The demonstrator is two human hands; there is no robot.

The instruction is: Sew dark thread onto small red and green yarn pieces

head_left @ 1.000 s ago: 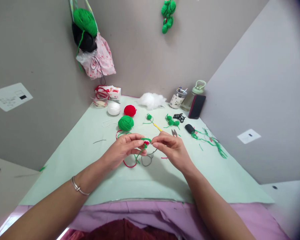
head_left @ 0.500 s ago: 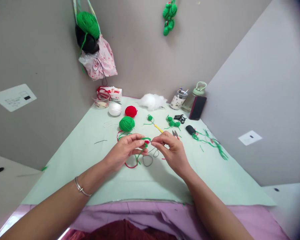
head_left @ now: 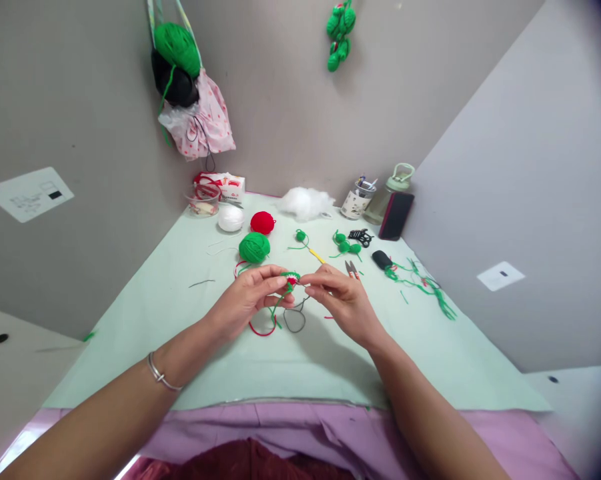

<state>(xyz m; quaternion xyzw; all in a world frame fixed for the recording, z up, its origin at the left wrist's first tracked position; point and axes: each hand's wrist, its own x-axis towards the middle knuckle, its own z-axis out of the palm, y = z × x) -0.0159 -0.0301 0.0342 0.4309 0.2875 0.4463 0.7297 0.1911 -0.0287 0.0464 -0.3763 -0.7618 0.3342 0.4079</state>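
Note:
A small crocheted piece (head_left: 293, 279) in green, white and red is pinched in my left hand (head_left: 253, 297), with a green yarn tail hanging below it. My right hand (head_left: 343, 300) is closed at the piece's right edge, thumb and forefinger gripping what looks like a thin needle, mostly hidden by the fingers. From there a dark thread (head_left: 294, 332) drops in a loop onto the table. Red yarn (head_left: 263, 333) curves under my left hand. Just beyond my right hand lie a yellow-handled crochet hook (head_left: 317, 256) and small scissors (head_left: 351, 269).
Green (head_left: 254, 247), red (head_left: 263, 223) and white (head_left: 231, 218) yarn balls stand back left. White stuffing (head_left: 305, 203) lies at the back. A pen cup (head_left: 357, 201), bottle (head_left: 380, 200) and phone (head_left: 397, 217) stand back right. Green yarn scraps (head_left: 433, 287) lie at right.
My right fingers have shifted slightly left, against the crocheted piece, and the forefinger is straighter. The dark thread's smaller loop has been drawn in. The left hand has barely moved.

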